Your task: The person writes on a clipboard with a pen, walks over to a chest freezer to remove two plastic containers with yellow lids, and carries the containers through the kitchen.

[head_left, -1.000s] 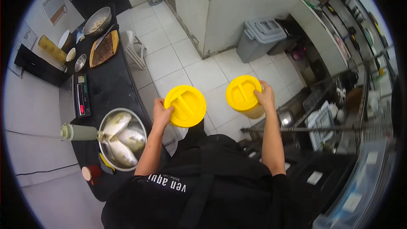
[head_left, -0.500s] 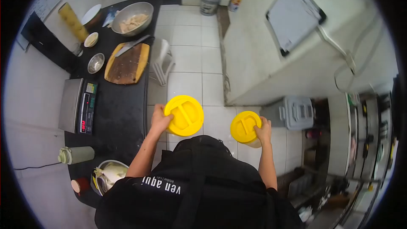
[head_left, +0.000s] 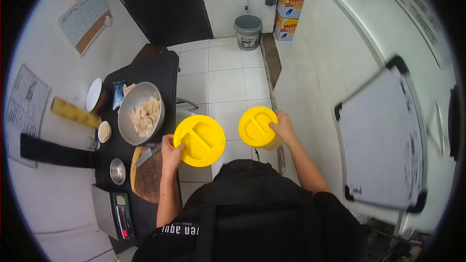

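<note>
My left hand [head_left: 172, 155] is closed on the rim of a container with a round yellow lid [head_left: 206, 140], its thumb on top. A second, smaller container with a yellow lid [head_left: 254, 125] is held in my right hand [head_left: 283, 127], fingers wrapped round its side. Part of its pale, see-through body shows under the lid. The body of the left container is hidden by its lid. Both lids have a raised bar across the middle. The two containers are apart, held in front of my body above the tiled floor.
The black table [head_left: 167, 77] on the left bears a metal bowl [head_left: 127, 125] of pale pieces, a cutting board [head_left: 148, 184] with a knife [head_left: 147, 155], a small metal bowl [head_left: 117, 171] and a scale [head_left: 114, 213]. A whiteboard [head_left: 383, 140] hangs at right. A grey bucket [head_left: 248, 33] stands ahead.
I have moved forward along the table, so the bowl, bucket and whiteboard appear nearer. The two containers have come closer together, still in my hands.
</note>
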Demonstrator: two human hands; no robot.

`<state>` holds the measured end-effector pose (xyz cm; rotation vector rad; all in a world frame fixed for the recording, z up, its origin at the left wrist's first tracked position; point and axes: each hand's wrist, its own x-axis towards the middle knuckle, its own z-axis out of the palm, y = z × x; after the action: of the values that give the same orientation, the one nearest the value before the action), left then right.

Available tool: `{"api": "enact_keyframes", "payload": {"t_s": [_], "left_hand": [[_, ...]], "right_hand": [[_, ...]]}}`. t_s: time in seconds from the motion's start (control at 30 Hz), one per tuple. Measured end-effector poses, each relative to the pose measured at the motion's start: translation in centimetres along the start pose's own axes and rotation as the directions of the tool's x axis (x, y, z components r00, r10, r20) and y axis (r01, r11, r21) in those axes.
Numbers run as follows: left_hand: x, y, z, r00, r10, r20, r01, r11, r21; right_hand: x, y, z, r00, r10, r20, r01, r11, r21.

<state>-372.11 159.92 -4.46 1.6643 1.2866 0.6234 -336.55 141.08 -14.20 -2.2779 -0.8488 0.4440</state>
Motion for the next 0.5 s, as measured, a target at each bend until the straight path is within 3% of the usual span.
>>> {"api": "enact_keyframes", "payload": {"t_s": [0.1,0.2,0.33,0.43,0.5], "left_hand": [[8.0,1.9,0.8,0.994,0.029,-0.107,-0.042,0.992,-0.122],[16.4,5.7,2.4,0.992,-0.047,-0.12,0.034,0.993,-0.109],[29.8,7.2,5.7,0.998,-0.02,-0.055,0.023,0.999,0.049],[38.6,8.3,10.1,0.997,-0.073,-0.019,0.073,0.997,-0.005],[44.0,11.6,13.6,0.996,-0.085,0.007,0.083,0.987,0.139]], "right_hand": [[12.0,-2.2,1.2,0.997,-0.029,0.076,0.032,0.999,-0.037],[24.7,-4.0,1.4,0.999,-0.016,0.051,0.019,0.998,-0.058],[38.8,-5.2,-0.6,0.994,0.099,-0.035,-0.101,0.991,-0.084],[47.7,-3.5,-2.4,0.957,0.279,-0.075,-0.277,0.96,0.036],[53.2,-2.0,-3.7,0.902,0.403,-0.154,-0.377,0.91,0.17]]}}
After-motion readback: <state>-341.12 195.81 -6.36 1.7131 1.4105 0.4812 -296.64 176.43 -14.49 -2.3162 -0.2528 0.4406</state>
